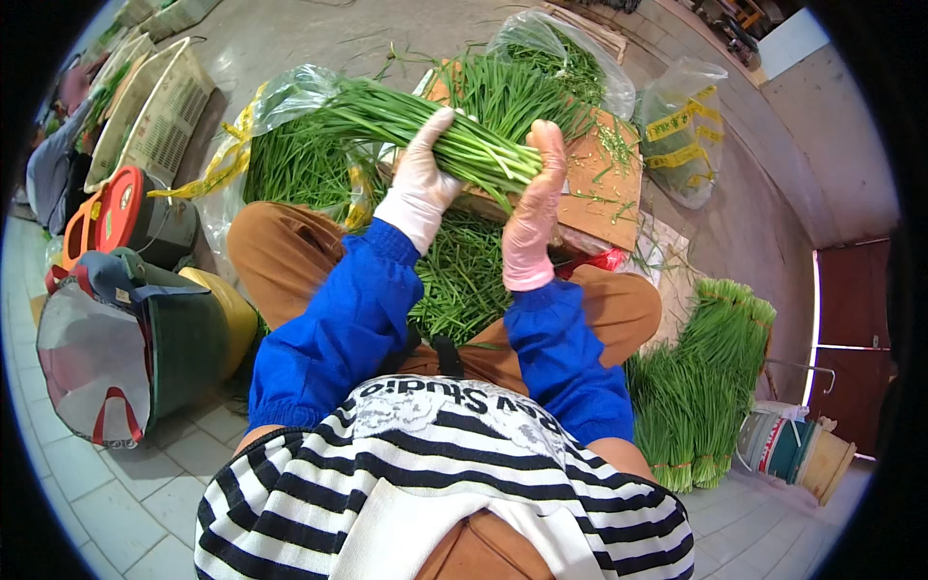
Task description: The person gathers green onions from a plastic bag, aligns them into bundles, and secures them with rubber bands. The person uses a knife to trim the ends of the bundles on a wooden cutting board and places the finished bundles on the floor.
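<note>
A bunch of garlic chives [362,109] lies across my left hand [424,181], which wears a white glove and grips the stems with the thumb on top. The leafy tips point left and the pale stem ends point right. Upright against those ends rests the palm of my right hand [536,206], in a pinkish glove, not wrapped around the bunch. Beyond the hands, more chives [500,94] are heaped on a brown board [605,185] strewn with trimmings. Loose green leaves [460,275] fill the space between my bent legs.
An open plastic bag of chives [297,163] stands left, near a red-lidded bucket [119,210] and a shopping bag [94,355]. Tied chive bundles [696,391] are stacked right, beside pails [790,442]. Another plastic bag [681,134] stands far right. Crates [159,109] and a person [54,174] are far left.
</note>
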A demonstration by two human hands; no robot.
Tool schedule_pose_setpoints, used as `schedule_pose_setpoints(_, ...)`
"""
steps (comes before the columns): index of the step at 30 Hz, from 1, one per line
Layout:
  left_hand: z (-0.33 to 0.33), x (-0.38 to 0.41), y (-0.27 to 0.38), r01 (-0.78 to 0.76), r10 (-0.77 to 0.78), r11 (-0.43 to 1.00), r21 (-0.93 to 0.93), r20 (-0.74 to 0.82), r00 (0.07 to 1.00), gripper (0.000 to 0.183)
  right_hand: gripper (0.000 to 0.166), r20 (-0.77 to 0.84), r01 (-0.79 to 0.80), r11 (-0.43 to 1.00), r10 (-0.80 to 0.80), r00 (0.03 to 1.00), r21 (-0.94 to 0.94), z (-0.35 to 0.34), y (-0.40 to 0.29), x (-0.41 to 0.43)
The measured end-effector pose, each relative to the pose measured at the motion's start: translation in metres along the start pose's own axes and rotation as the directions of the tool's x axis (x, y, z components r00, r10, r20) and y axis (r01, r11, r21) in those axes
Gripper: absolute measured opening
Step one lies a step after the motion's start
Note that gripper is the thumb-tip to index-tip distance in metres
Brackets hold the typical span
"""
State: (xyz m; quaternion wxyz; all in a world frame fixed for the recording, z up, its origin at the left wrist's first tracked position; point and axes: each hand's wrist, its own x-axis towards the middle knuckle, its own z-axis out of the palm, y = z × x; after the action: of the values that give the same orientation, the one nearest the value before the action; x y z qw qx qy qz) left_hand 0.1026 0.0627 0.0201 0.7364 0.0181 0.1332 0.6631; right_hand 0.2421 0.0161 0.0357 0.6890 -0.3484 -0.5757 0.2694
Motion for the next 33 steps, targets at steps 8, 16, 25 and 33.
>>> schedule_pose_setpoints(8, -0.017, -0.015, 0.01, -0.013, 0.074, 0.934, 0.356, -0.158, 0.985, 0.019, 0.111, 0.598, 0.213, 0.848, 0.145, 0.788, -0.486, -0.044, -0.037, 0.038)
schedule_pose_setpoints(16, -0.057, -0.024, -0.013, -0.016, 0.184, 0.903, 0.429, -0.352, 0.918, 0.02, 0.056, 0.433, -0.301, 0.616, 0.753, 0.495, -0.728, -0.004, 0.049, -0.048)
schedule_pose_setpoints(25, 0.104, 0.032, 0.048, -0.174, -0.077, 0.752, 0.636, 0.348, 0.934, 0.041, 0.029, 0.484, -0.592, 0.776, 0.613, 0.625, -0.217, 0.001, -0.003, 0.114)
schedule_pose_setpoints(33, -0.043, 0.149, 0.06, -0.181, 0.158, 0.003, 0.983, 0.179, 0.971, 0.032, 0.028, 0.41, -0.846, 0.531, 0.76, 0.503, 0.054, 0.003, 0.072, 0.187)
